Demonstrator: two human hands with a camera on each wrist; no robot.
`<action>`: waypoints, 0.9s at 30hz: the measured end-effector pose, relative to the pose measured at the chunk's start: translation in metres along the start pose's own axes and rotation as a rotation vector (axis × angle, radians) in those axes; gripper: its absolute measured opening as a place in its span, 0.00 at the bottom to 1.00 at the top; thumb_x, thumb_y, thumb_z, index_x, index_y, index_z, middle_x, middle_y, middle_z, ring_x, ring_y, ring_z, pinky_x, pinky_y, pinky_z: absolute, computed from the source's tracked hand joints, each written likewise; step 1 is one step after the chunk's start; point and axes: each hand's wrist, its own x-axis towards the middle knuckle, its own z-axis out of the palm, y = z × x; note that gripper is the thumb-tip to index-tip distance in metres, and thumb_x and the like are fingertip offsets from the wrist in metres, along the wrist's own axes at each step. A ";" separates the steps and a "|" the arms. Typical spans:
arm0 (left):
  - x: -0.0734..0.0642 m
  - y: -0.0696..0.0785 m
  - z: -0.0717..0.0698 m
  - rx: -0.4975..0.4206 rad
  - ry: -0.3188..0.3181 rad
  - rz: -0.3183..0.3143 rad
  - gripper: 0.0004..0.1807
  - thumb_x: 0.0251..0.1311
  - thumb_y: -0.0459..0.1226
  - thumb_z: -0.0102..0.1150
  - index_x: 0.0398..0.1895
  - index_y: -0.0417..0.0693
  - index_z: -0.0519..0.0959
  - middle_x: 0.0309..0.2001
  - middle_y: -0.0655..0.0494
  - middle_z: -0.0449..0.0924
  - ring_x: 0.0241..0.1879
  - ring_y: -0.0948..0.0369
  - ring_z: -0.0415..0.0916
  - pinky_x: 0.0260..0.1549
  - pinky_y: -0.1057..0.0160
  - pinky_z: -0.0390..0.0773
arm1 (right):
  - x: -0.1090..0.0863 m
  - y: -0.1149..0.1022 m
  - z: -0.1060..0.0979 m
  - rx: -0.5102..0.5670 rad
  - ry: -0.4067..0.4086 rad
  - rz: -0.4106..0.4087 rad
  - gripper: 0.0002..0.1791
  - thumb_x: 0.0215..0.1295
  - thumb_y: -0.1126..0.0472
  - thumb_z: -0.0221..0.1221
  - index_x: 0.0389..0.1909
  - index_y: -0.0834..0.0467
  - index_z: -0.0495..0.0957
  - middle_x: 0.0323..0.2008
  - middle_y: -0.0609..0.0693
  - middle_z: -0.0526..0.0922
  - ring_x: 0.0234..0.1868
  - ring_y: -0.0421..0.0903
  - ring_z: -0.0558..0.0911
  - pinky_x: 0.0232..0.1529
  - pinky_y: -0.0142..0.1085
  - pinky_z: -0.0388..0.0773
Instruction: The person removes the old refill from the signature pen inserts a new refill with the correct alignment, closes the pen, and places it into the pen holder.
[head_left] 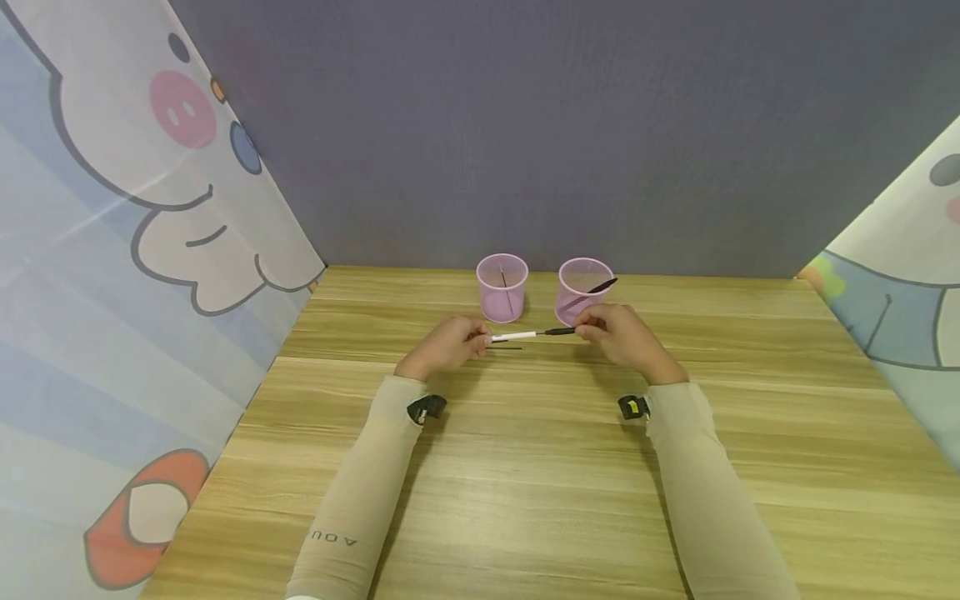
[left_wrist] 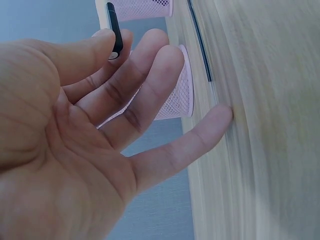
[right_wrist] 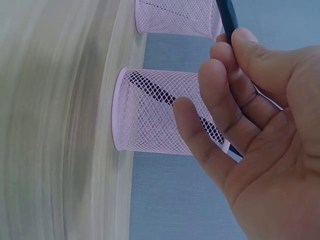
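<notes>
Over the table, my left hand [head_left: 452, 343] pinches a white pen barrel [head_left: 519, 336] between thumb and fingers; its black clip [left_wrist: 115, 31] shows in the left wrist view. My right hand [head_left: 621, 340] pinches a slim black pen part [head_left: 558, 332]. Both pieces lie in one line, with a thin dark length between them. Beneath the left hand, a thin dark refill [left_wrist: 201, 42] with a clear end lies on the table. Behind the hands stand a left pink mesh cup [head_left: 501, 302] with a thin dark stick inside, and a right pink mesh cup [right_wrist: 150, 112] holding a black pen [head_left: 603, 286].
The wood-grain table [head_left: 517, 483] meets a grey panel [head_left: 525, 133] just behind the cups. Cartoon-printed cloth [head_left: 90, 333] hangs on the left, and similar cloth [head_left: 915, 333] on the right.
</notes>
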 end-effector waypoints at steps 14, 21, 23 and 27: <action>0.001 0.000 0.000 0.010 -0.002 0.026 0.09 0.76 0.32 0.51 0.45 0.38 0.80 0.33 0.50 0.82 0.35 0.60 0.81 0.40 0.65 0.84 | 0.001 -0.003 0.003 0.002 -0.010 0.009 0.03 0.69 0.66 0.63 0.39 0.62 0.84 0.33 0.53 0.85 0.36 0.45 0.79 0.40 0.37 0.77; 0.001 0.000 0.001 0.015 -0.004 0.022 0.09 0.76 0.34 0.52 0.43 0.39 0.81 0.33 0.51 0.82 0.35 0.59 0.81 0.39 0.64 0.84 | 0.002 -0.003 0.004 0.004 -0.011 0.010 0.04 0.69 0.67 0.63 0.40 0.63 0.84 0.34 0.53 0.85 0.36 0.46 0.79 0.41 0.39 0.77; 0.001 0.000 0.001 0.015 -0.005 0.023 0.09 0.76 0.34 0.52 0.43 0.39 0.81 0.33 0.51 0.82 0.35 0.59 0.81 0.40 0.64 0.84 | 0.002 -0.003 0.005 0.002 -0.007 0.011 0.04 0.69 0.67 0.63 0.40 0.62 0.85 0.34 0.53 0.86 0.36 0.46 0.79 0.42 0.39 0.77; 0.001 0.000 0.002 0.017 -0.003 0.026 0.08 0.76 0.34 0.52 0.42 0.40 0.80 0.33 0.51 0.82 0.35 0.60 0.81 0.40 0.65 0.84 | 0.002 -0.003 0.006 0.004 -0.003 0.012 0.04 0.69 0.67 0.63 0.41 0.62 0.85 0.34 0.54 0.86 0.37 0.47 0.79 0.42 0.40 0.77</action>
